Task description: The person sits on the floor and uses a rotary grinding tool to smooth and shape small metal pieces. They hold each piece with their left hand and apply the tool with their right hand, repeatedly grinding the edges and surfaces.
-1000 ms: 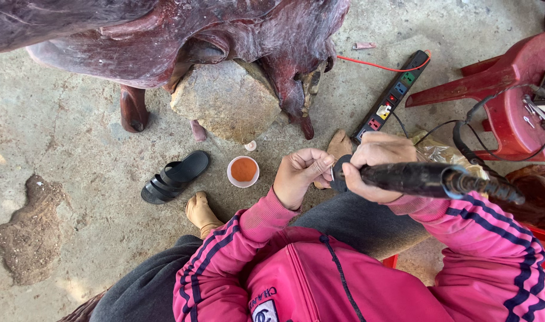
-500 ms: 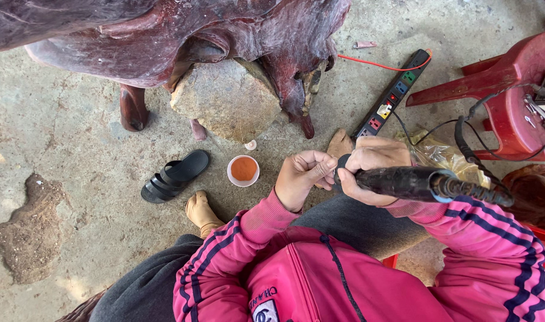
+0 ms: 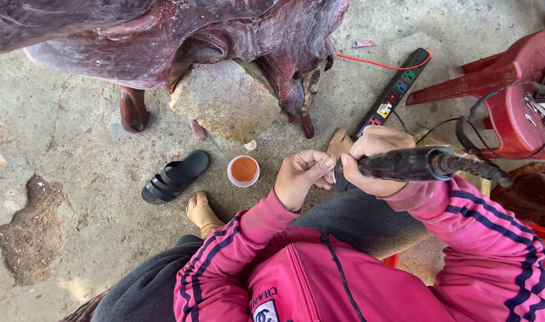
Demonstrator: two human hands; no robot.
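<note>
My right hand (image 3: 374,161) grips a black rotary tool handpiece (image 3: 415,164) whose flexible shaft runs off to the right. My left hand (image 3: 302,176) is pinched at the tool's tip, fingers closed on a small bit or the collet; the piece itself is too small to make out. Both hands meet above my knee, over grey trousers and pink sleeves. A small white cup of orange powder or paste (image 3: 244,170) stands on the concrete just left of my left hand.
A large dark red carved wood root piece (image 3: 165,36) rests on a stone block (image 3: 225,101). A black sandal (image 3: 176,177), a black power strip (image 3: 395,92) with red cord, and a red plastic stool (image 3: 511,89) lie around. My bare foot (image 3: 202,213) is on the floor.
Both hands with the tool have shifted slightly down and left, staying together at the tip. Nothing else has moved.
</note>
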